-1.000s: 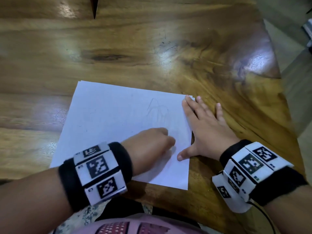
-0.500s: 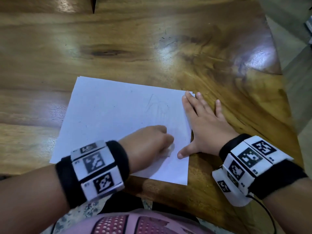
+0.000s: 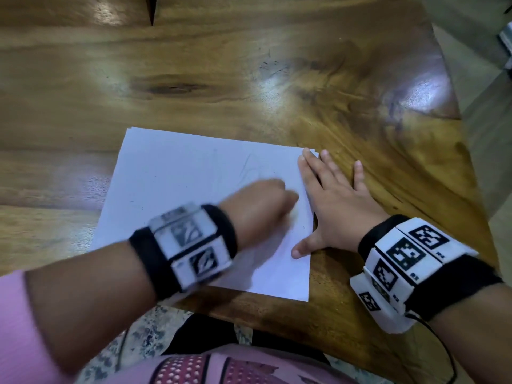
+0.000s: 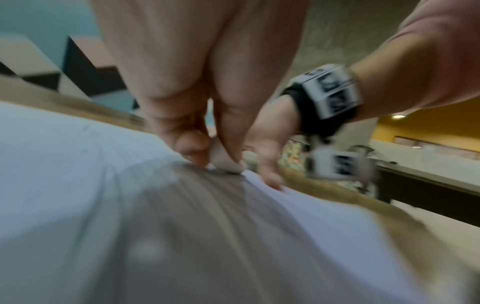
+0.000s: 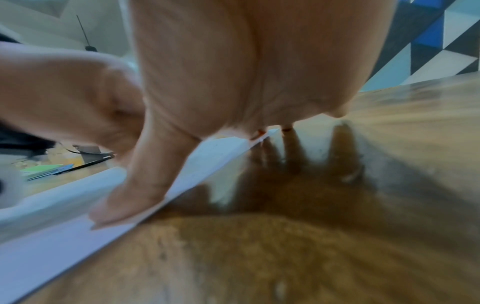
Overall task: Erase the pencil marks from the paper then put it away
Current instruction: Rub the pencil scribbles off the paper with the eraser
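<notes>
A white sheet of paper (image 3: 177,187) lies on the wooden table (image 3: 249,79), with faint pencil marks (image 3: 250,169) near its right side. My left hand (image 3: 263,200) is blurred over the paper's right part. In the left wrist view it pinches a small white eraser (image 4: 226,160) and presses it onto the paper (image 4: 64,174). My right hand (image 3: 329,198) lies flat across the paper's right edge, thumb on the sheet and fingers spread over paper and wood. The right wrist view shows that thumb (image 5: 135,193) pressing the paper (image 5: 52,242).
The table's near edge (image 3: 249,309) runs just below the paper and its right edge (image 3: 471,167) lies close beyond my right hand. A dark slit (image 3: 151,9) marks the table's far side. Flat dark items (image 5: 64,166) lie far off across the table.
My left hand with the eraser has moved up and to the right across the paper and is now motion-blurred. The right hand has stayed flat on the paper's edge.
</notes>
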Available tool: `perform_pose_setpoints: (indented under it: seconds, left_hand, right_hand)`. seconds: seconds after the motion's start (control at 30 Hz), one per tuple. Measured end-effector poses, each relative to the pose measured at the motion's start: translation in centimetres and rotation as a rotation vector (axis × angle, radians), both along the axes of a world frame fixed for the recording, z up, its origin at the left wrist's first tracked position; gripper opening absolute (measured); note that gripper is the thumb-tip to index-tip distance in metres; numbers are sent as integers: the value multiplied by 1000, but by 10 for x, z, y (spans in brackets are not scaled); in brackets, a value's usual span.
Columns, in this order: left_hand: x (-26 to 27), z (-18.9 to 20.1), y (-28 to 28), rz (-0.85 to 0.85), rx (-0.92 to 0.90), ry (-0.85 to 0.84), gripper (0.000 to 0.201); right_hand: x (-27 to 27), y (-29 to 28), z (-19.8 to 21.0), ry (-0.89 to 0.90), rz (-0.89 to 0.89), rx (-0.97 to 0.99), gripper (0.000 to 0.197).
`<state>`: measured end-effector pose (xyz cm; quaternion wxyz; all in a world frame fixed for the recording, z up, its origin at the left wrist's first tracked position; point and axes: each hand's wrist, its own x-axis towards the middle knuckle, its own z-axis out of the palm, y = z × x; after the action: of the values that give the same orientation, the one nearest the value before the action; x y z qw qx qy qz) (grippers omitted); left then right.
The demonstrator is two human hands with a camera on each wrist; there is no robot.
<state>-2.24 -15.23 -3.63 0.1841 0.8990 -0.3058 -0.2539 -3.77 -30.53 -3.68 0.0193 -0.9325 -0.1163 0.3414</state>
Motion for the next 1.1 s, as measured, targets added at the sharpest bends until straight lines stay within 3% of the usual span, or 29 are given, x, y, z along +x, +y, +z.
perform_pose_setpoints:
  seconds: [0.1, 0.23, 0.3, 0.5, 0.63, 0.7, 0.87, 0.93, 1.03, 1.1]
  left_hand:
    - [10, 3, -9, 51, 19, -69, 15]
    - [-43, 7, 11, -133, 74, 81, 27]
    - [-49, 6, 16, -138, 71, 113, 20]
    - [9, 4, -8, 32, 15, -103, 7]
    - [-33, 5, 9, -125, 96, 52, 25]
    - [-52, 6, 16, -177, 122, 88, 24]
    - [5, 5, -5, 45, 56, -107, 8]
    - [9, 4, -6, 12, 72, -118, 10]
    - [-33, 1, 18, -119, 88, -21, 33]
    - [-58, 2, 32, -190, 106, 41, 28]
  right_hand:
    - [0, 1, 0, 4, 3, -9, 150]
    - [1, -1, 0, 5, 1, 3, 150]
    - [0, -1, 1, 10, -1, 2, 150]
    - [0, 1, 1, 30, 5, -24, 153]
    - [1, 0, 0, 42, 11, -28, 154]
    - [1, -1, 0, 41, 14, -26, 154]
    - [1, 0, 0, 40, 14, -42, 153]
    - [1, 1, 1, 40, 16, -51, 153]
    - [1, 1, 1, 43, 9, -55, 154]
    - [1, 1, 1, 44, 7, -56, 154]
